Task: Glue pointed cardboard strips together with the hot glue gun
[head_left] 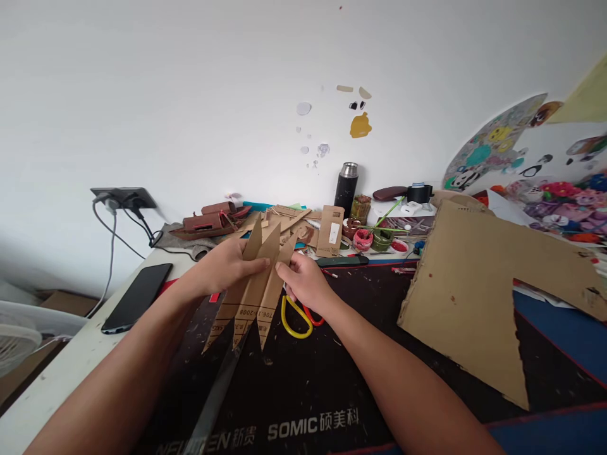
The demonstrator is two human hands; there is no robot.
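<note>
Both hands hold up a folded piece of cardboard (255,287) with pointed ends and several long panels, printed with dark text near its lower points. My left hand (232,268) grips its left side, the thumb lying across the front. On the right edge, my right hand (303,278) pinches the cardboard between thumb and fingers. Just below my right hand lie scissors with yellow and red handles (298,321), their blades hidden. A metal ruler (215,395) rests on the black mat (303,379) beneath the cardboard.
A large cut cardboard sheet (467,284) covers the right side. Paint pots (363,239), a black flask (346,189), cardboard scraps (284,218) and a brown model boat (208,222) line the wall. A green utility knife (342,260) lies before them. At left are a phone (137,298) and power socket (124,198).
</note>
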